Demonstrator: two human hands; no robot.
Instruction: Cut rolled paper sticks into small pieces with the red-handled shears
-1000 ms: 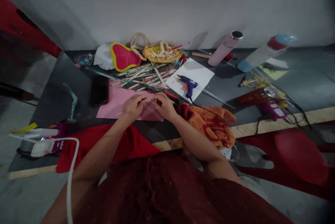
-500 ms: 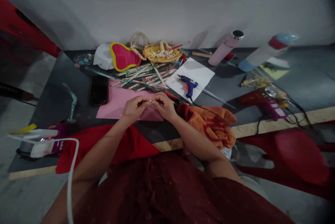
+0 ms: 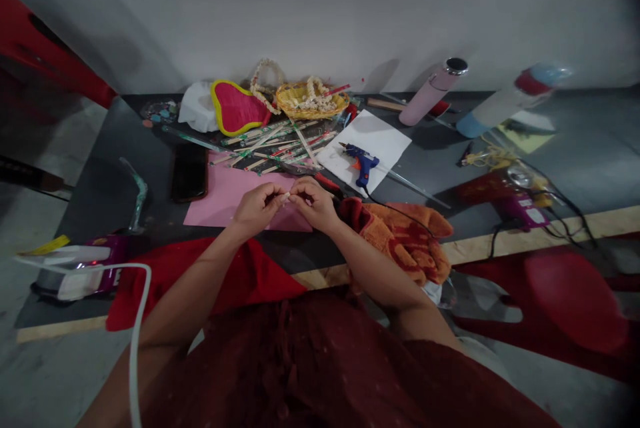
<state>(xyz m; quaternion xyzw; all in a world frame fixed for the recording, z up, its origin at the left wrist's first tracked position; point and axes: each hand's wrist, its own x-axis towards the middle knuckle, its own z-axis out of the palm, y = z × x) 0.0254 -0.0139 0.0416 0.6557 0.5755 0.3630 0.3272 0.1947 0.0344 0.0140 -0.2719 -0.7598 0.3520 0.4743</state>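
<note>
My left hand and my right hand meet fingertip to fingertip above a sheet of pink paper. Pinched between both hands is a small pale piece, mostly hidden by the fingers; its kind is too small to make out. Just beyond the hands lies a pile of thin wooden sticks, some in clear wrappers with green and red print. A blue glue gun rests on white paper to the right of my right hand.
A phone lies left of the pink paper. Behind the sticks are a yellow basket and a red heart-shaped piece with yellow edging. A pink flask and an orange towel are to the right; red cloth lies in front.
My fingertips have drawn closer together around the small pale piece, which now shows as a smaller, more compact bit. The things on the table have stayed put.
</note>
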